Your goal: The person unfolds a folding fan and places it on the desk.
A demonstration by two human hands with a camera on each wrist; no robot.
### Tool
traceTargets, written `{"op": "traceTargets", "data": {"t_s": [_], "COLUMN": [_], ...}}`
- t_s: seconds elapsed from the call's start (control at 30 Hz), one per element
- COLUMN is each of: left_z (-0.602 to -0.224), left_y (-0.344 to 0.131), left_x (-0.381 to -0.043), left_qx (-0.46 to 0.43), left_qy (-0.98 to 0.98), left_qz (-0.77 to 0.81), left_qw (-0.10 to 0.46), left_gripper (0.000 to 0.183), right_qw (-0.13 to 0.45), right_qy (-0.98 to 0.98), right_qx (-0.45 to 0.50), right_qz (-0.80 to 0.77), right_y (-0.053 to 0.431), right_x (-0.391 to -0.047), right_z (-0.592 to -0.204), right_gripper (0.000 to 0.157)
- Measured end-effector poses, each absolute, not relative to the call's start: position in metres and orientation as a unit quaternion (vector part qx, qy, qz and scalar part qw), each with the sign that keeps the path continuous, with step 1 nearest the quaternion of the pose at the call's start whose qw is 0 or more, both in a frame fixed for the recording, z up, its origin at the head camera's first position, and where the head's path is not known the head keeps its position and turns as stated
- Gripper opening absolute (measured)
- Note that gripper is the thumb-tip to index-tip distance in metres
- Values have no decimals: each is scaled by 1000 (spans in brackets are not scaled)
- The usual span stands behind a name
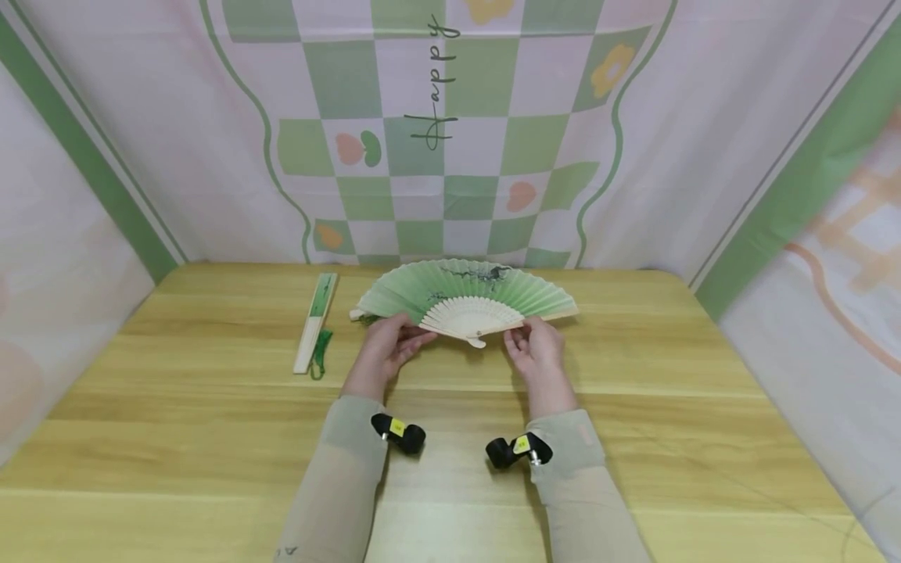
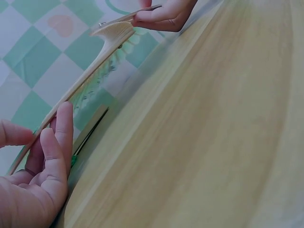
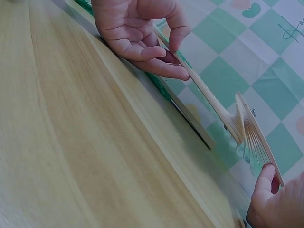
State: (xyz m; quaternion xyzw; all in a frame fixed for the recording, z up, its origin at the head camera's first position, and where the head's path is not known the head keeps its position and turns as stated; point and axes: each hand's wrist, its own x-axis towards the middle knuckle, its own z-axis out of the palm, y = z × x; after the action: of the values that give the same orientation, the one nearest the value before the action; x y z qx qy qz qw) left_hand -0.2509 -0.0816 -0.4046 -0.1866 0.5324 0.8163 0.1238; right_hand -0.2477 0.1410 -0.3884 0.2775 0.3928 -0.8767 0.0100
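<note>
The green folding fan [image 1: 466,299] is spread wide, held just above the wooden table [image 1: 633,438] near its far edge. Left hand [image 1: 385,349] pinches one outer guard stick, right hand [image 1: 536,349] pinches the other. A closed fan [image 1: 316,321] lies well left. Uneven pulling here could tear the leaf or strain the rivet.

1. A pale wooden table [image 1: 633,438] with lengthwise yellow-green grain runs across the whole foreground, its far edge meeting a checked green-and-white cloth backdrop.
2. A closed folding fan [image 1: 316,321] lies flat on the table's far left part, slats pale, upper portion green, pointing away from the person.
3. A green tassel [image 1: 323,353] trails on the wood just beside the closed fan's near end.
</note>
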Motion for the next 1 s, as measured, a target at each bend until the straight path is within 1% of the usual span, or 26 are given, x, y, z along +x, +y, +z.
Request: {"op": "traceTargets", "data": {"t_s": [0.1, 0.17, 0.4, 0.57, 0.7, 0.8, 1.0], "left_z": [-404, -404, -404, -405, -407, -407, -408], "left_y": [-82, -82, -82, -81, -80, -78, -73], "left_x": [-251, -251, -251, -251, -250, -249, -250], "left_qx": [-185, -183, -188, -183, -166, -156, -149], "left_qy": [527, 524, 511, 490, 473, 460, 451], "left_qz": [820, 822, 829, 844, 857, 866, 873], "left_qw": [126, 128, 125, 119, 119, 119, 115], "left_gripper": [9, 9, 10, 10, 12, 12, 12], "right_qw": [0, -4, -11, -17, -35, -48, -56], "right_qy": [386, 382, 374, 366, 355, 351, 350], "right_qx": [282, 285, 282, 286, 299, 307, 308], "right_qz": [-878, -879, -884, -886, -885, -883, -883], "right_y": [141, 141, 141, 142, 142, 143, 146], "right_x": [-248, -247, -246, -245, -245, -246, -246], "right_z": [-388, -388, -386, -386, -387, -387, -386], "right_gripper": [14, 17, 37, 45, 45, 42, 39]}}
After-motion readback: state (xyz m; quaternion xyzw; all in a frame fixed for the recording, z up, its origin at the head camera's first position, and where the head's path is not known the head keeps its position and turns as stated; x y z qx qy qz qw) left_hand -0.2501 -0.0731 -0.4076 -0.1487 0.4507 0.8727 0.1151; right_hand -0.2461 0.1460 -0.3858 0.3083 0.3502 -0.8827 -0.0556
